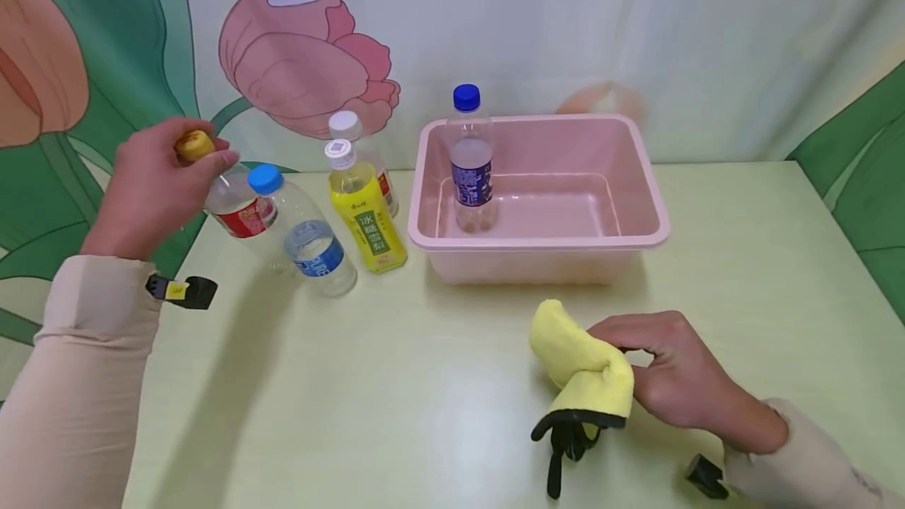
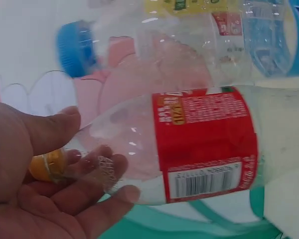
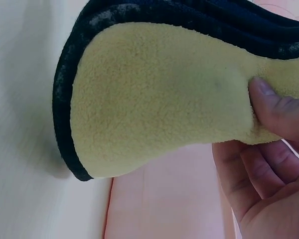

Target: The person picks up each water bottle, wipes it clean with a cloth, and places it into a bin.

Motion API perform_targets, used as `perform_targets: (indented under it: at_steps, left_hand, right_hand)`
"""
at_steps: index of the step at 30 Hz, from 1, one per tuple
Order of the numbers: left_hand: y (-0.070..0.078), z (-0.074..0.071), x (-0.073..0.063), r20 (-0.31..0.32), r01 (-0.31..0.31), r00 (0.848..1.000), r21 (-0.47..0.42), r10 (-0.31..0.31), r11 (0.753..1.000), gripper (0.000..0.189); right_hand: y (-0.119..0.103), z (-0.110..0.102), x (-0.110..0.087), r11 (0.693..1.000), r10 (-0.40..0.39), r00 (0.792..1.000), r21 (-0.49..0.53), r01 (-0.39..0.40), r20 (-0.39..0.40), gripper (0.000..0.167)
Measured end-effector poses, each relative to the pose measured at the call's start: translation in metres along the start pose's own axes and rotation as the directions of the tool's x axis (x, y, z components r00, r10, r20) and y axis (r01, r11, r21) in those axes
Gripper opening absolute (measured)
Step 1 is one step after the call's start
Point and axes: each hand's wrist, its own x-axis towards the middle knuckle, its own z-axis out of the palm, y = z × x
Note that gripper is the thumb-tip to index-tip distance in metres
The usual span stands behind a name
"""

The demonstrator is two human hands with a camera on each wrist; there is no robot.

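Near the far left corner of the pale table (image 1: 396, 399), the left hand (image 1: 152, 187) grips the neck of a clear plastic bottle with a red label and a yellow-orange cap (image 1: 247, 216); the head view loses the neck behind the fingers, and the transparent base is hard to make out. Just beside it stands a clear bottle with a light-blue cap and blue label (image 1: 318, 250), then a yellow-labelled bottle with a white cap (image 1: 368, 226), which partly hides another white-capped clear bottle (image 1: 386, 183) at the far edge. Over the table's right half, toward the near edge, which is cut off, the right hand (image 1: 682, 379) pinches a fuzzy yellow cloth with dark edging (image 1: 583, 360); its folds conceal some fingertips and part of the black strap (image 1: 555, 470) below. A pink plastic tub (image 1: 523, 267) sits by the far edge, holding a dark-blue-capped bottle (image 1: 472, 179) whose base shows inside its left end.
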Motion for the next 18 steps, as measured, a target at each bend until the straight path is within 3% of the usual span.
perform_targets:
  at_steps: [6,9,11,15,18]
  left_hand:
    - [-0.003,-0.011,-0.047,-0.011,-0.013,1.000,0.073,0.014,0.997,0.056]
    - [0.003,-0.009,-0.072,-0.002,-0.100,0.995,0.054,0.100,0.994,0.045]
    - [0.013,-0.002,-0.086,0.003,-0.183,0.983,0.024,0.183,0.983,0.037]
    - [0.053,0.025,-0.103,0.066,-0.376,0.920,-0.133,0.386,0.917,0.026]
    - [0.093,0.057,-0.108,0.142,-0.464,0.846,-0.277,0.514,0.841,0.025]
  right_hand:
    - [-0.003,-0.001,0.000,1.000,0.011,1.000,0.000,-0.011,-0.002,0.044]
    - [-0.005,-0.004,0.001,1.000,0.016,1.000,-0.007,-0.016,-0.016,0.042]
    - [-0.006,-0.006,0.002,1.000,0.016,0.999,-0.012,-0.017,-0.029,0.041]
    - [-0.006,-0.006,0.009,1.000,0.024,0.998,-0.016,-0.025,-0.053,0.041]
    - [-0.006,-0.005,0.018,1.000,0.026,0.996,-0.010,-0.027,-0.088,0.039]
